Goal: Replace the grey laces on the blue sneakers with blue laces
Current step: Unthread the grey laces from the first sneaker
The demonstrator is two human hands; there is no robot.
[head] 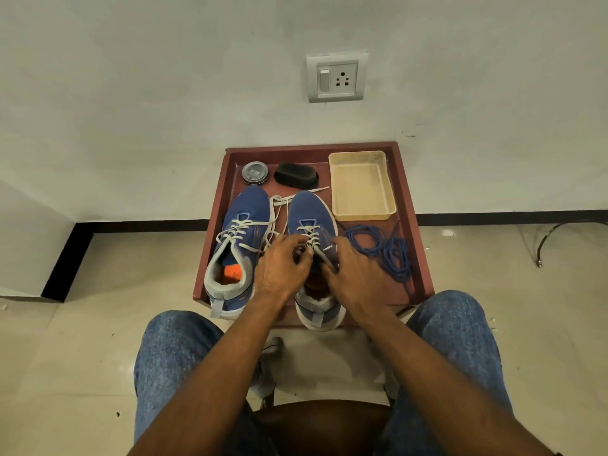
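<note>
Two blue sneakers stand side by side on a red-brown tray table (418,245), toes toward the wall. The left sneaker (240,238) has loose grey laces (245,230) trailing to the right. On the right sneaker (311,213) both hands work at the upper eyelets. My left hand (281,269) pinches the grey lace (311,236) near the tongue. My right hand (353,274) grips the lace on the shoe's right side. A tangle of blue laces (383,250) lies on the tray to the right of that shoe.
At the tray's back stand a round polish tin (255,173), a black shoe brush (296,175) and a beige plastic tray (362,187). A wall socket (337,77) is above. My knees in blue jeans flank the table; a cable lies on the floor at right (559,235).
</note>
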